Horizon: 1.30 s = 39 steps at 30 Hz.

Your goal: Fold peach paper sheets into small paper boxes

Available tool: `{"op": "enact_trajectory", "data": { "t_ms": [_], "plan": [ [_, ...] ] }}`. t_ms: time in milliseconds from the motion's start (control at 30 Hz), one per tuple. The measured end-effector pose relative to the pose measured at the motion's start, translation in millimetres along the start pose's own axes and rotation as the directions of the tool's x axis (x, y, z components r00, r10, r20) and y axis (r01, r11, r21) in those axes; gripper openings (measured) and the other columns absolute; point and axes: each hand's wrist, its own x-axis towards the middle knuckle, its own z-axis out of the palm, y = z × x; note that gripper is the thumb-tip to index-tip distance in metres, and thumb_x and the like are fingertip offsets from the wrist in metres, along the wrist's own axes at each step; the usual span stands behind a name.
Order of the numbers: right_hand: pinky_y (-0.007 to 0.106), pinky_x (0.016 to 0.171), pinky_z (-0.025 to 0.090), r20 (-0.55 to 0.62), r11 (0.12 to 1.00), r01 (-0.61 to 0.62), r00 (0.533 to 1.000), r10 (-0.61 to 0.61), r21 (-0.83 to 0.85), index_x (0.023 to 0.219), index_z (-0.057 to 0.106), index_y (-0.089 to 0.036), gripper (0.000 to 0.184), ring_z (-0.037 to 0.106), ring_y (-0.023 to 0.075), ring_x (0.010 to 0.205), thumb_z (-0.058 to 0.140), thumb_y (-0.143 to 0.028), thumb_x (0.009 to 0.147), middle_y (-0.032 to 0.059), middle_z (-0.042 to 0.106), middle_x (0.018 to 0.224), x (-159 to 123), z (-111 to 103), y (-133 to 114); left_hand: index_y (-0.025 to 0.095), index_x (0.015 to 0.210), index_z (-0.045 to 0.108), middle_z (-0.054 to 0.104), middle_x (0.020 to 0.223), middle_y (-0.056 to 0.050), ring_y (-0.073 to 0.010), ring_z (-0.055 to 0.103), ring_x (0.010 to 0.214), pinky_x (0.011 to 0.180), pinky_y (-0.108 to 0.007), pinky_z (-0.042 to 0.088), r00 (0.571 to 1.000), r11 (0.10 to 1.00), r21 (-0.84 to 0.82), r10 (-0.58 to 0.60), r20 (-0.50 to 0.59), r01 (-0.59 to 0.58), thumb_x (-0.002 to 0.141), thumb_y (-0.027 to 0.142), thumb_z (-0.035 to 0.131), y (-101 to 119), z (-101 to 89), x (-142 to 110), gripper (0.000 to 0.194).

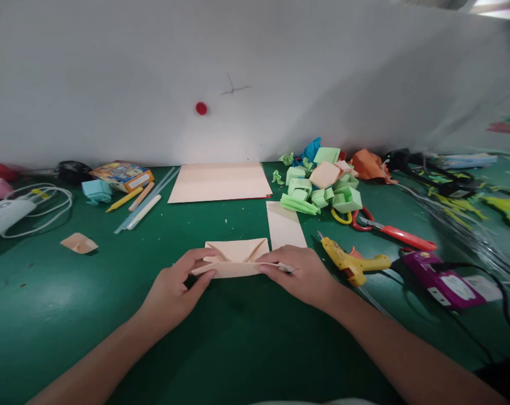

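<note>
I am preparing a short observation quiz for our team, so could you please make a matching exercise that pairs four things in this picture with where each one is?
Things:
1. Glue gun
2. Folded peach paper
3. Red round spot
4. Large peach sheet

Places:
A. On the pale wall
B. Flat on the green table, close to the foot of the wall
C. To the right of the right hand
D. Held by the left hand and the right hand together

Right pairs: 1-C, 2-D, 3-A, 4-B
</note>
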Motion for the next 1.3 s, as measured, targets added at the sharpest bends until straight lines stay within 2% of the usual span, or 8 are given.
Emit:
{"op": "enact_trajectory", "data": {
  "t_ms": [267,433,533,767,867,967,1100,1300],
  "plan": [
    [0.027,0.07,0.049,0.058,0.991,-0.133,0.989,0.134,-0.017,0.107,0.078,-0.03,0.02,0.069,0.0149,0.076,0.062,-0.037,0.096,-0.0033,0.08,0.1,4,-2,2,0.026,0.12,0.067,0.078,0.103,-0.001,-0.0147,0.067,0.061,0.057,-0.025,0.052,0.996,0.999,0.014,-0.033,0.084,0.032,0.094,0.047,0.053,-2,-1.3,4,0.036],
    [0.027,0.067,0.045,0.114,0.985,-0.148,0.981,0.157,-0.086,0.105,0.077,-0.03,0.021,0.067,0.0159,0.075,0.06,-0.037,0.097,-0.0026,0.078,0.094,4,-2,1,0.026,0.109,0.076,0.079,0.11,-0.003,-0.0222,0.074,0.097,0.082,-0.03,0.058,0.979,0.998,-0.004,0.061,0.193,-0.062,0.095,0.048,0.053,-3,-11.0,7,0.034],
    [0.028,0.067,0.044,0.109,0.98,-0.176,0.976,0.186,-0.092,0.105,0.077,-0.03,0.021,0.067,0.0165,0.077,0.059,-0.036,0.097,-0.0026,0.078,0.093,4,0,0,0.029,0.105,0.078,0.079,0.108,-0.001,-0.0223,0.074,0.101,0.086,-0.03,0.057,0.966,0.998,-0.017,0.063,0.25,-0.06,0.099,0.051,0.047,0,-15.6,8,0.038],
    [0.027,0.065,0.041,0.077,0.961,-0.232,0.967,0.245,-0.15,0.111,0.077,-0.031,0.022,0.065,0.0169,0.073,0.061,-0.033,0.096,-0.0023,0.075,0.083,7,5,1,0.021,0.105,0.07,0.074,0.101,-0.007,-0.0246,0.07,0.089,0.072,-0.033,0.056,0.995,0.973,0.225,0.028,0.092,-0.048,0.097,0.048,0.049,-2,-5.2,9,0.035],
    [0.028,0.066,0.04,0.058,0.956,-0.209,0.973,0.225,-0.205,0.114,0.076,-0.031,0.024,0.065,0.0181,0.077,0.06,-0.03,0.096,-0.0012,0.076,0.086,7,9,4,0.019,0.11,0.066,0.069,0.11,-0.01,-0.0265,0.067,0.101,0.083,-0.038,0.056,0.992,0.945,0.301,0.128,0.019,-0.128,0.096,0.041,0.054,-8,1.0,10,0.028],
    [0.03,0.076,0.044,0.06,0.966,-0.122,0.988,0.139,-0.228,0.111,0.076,-0.029,0.023,0.066,0.0193,0.09,0.059,-0.025,0.097,0.0003,0.077,0.1,6,13,7,0.021,0.116,0.067,0.067,0.123,-0.011,-0.0279,0.063,0.116,0.097,-0.044,0.052,0.943,0.87,0.38,0.334,0.011,-0.313,0.1,0.028,0.05,-10,4.4,10,0.025],
    [0.031,0.08,0.044,0.066,0.953,-0.062,0.994,0.085,-0.295,0.111,0.078,-0.028,0.023,0.065,0.0201,0.091,0.058,-0.025,0.099,0.0017,0.074,0.095,7,17,9,0.023,0.118,0.072,0.07,0.128,-0.008,-0.0254,0.063,0.122,0.103,-0.043,0.051,0.793,0.7,0.406,0.596,0.122,-0.588,0.1,0.012,0.044,-4,6.2,4,0.034],
    [0.035,0.084,0.044,0.044,0.928,-0.051,0.996,0.072,-0.368,0.112,0.078,-0.029,0.025,0.062,0.0214,0.09,0.056,-0.024,0.1,0.0029,0.071,0.096,8,20,11,0.017,0.129,0.068,0.072,0.131,-0.008,-0.022,0.069,0.119,0.103,-0.038,0.057,0.726,0.635,0.372,0.659,0.198,-0.678,0.101,0.013,0.044,0,9.8,2,0.037]
  ]
}}
